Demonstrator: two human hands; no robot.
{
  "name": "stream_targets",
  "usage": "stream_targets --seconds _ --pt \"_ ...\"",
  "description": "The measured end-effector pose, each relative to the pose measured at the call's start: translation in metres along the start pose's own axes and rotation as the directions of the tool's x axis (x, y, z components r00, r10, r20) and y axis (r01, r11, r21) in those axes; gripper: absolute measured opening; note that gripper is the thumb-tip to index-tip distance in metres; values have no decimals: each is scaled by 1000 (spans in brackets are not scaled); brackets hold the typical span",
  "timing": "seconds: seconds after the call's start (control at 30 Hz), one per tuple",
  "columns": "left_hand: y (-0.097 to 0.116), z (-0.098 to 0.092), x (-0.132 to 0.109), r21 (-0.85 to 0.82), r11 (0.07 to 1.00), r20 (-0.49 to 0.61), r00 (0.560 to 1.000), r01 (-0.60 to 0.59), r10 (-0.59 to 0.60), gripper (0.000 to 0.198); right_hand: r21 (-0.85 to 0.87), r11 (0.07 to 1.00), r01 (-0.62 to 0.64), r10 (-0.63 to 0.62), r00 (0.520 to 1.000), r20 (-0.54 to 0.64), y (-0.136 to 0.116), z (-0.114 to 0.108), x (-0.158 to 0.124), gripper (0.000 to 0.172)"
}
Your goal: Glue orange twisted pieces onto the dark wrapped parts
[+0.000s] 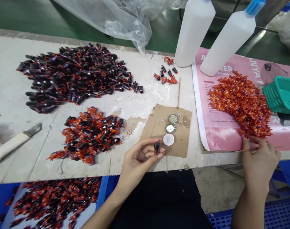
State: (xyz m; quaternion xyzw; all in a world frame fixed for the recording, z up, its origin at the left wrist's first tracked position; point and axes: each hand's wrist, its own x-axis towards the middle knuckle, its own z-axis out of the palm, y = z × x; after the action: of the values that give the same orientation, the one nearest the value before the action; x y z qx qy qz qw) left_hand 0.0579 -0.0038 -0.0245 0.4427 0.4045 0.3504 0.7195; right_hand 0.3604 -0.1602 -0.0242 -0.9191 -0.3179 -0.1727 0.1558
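My left hand (142, 154) pinches a small black figurine part (156, 148) with orange edges between thumb and fingers. It is just in front of a brown cardboard piece (156, 122), which bears a white round cap (169, 139) and two bottle caps (170, 128) with clear or whitish stuff in them. At the right, my right hand (260, 157) is closed around a thin wooden stick (248, 149). Its fingertips touch the near edge of a pile of orange plastic pieces (240, 98); whether they also grip a piece I cannot tell.
Black parts (78, 74) lie heaped at the left, behind a smaller pile of joined black-and-orange pieces (92, 135). A knife (18, 141) lies far left. Two white bottles (194, 31) and a green basket (281, 93) stand right. Below the table edge is a filled bin (56, 200).
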Motion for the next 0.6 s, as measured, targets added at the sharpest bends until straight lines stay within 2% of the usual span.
stream_targets --seconds 0.17,0.47,0.53,0.6 --pt "2 2 -1 -17 1000 -9 1000 -1 1 26 4 1000 12 -12 1000 21 4 -4 -7 13" --pt "0 -2 2 28 1000 15 1000 7 -7 29 17 1000 8 -7 997 -78 9 -3 -19 16" --pt "3 -1 2 33 999 18 1000 22 -22 28 71 997 -22 27 997 -75 7 -7 -22 18" --pt "4 0 0 55 998 19 1000 7 -8 28 169 980 -102 115 991 -67 -2 -14 -28 22"
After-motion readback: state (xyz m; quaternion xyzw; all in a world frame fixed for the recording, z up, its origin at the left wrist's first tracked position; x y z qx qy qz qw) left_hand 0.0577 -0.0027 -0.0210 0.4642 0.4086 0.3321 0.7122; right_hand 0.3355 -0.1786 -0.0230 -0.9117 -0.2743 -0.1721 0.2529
